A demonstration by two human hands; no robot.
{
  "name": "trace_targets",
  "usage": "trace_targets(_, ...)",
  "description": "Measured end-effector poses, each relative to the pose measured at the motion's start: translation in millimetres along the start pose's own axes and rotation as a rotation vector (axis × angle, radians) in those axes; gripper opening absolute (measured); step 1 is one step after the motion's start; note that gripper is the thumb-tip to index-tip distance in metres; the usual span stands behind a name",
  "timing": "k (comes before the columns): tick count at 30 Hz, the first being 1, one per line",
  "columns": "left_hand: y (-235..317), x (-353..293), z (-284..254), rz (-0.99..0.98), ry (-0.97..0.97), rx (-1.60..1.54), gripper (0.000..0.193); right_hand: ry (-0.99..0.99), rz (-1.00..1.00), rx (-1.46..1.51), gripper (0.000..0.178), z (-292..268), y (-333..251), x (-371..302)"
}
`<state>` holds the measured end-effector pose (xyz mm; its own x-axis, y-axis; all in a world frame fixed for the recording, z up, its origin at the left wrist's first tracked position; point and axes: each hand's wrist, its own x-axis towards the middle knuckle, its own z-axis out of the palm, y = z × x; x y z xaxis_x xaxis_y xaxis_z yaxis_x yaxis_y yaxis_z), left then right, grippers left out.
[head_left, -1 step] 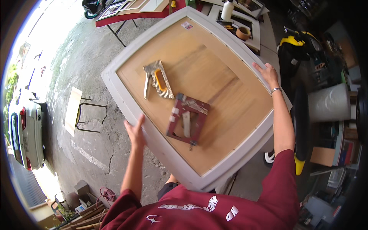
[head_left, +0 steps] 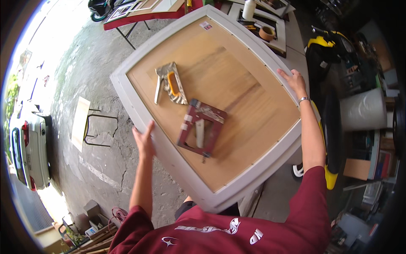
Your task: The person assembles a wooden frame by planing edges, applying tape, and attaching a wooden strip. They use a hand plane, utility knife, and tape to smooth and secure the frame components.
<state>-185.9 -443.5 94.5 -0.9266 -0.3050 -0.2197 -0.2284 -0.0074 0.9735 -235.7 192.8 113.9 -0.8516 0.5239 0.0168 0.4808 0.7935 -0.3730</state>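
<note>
And here's the left hand (head_left: 144, 143), thumb over the near rim of a big white frame (head_left: 171, 158), forefinger spread apart from it; whether its fingers grip underneath, I can't tell. The right hand (head_left: 294, 82) is clamped on the opposite rim. So the frame sits tilted between the two! On its wooden backing (head_left: 270, 127), right of the left hand, lies a maroon tool (head_left: 216, 129); just beyond, a silver staple gun (head_left: 172, 82). Past the right hand, a tape roll (head_left: 267, 38).
</note>
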Motion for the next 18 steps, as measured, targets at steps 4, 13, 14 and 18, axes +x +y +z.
trace_targets(4,51,91,-51,-0.007,-0.09,0.174,0.09,-0.119,0.142,0.153,0.1,6,-30,-93)
trace_targets(13,97,174,-23,0.136,-0.347,0.645,0.114,-0.212,0.388,0.635,0.064,-5,-24,-327)
trace_targets(14,101,172,-8,0.129,-0.414,0.636,0.112,-0.124,0.414,0.665,0.062,-9,-27,-350)
trace_targets(18,79,197,55,0.175,-0.611,0.58,0.105,0.14,0.567,0.724,0.057,-13,-38,-430)
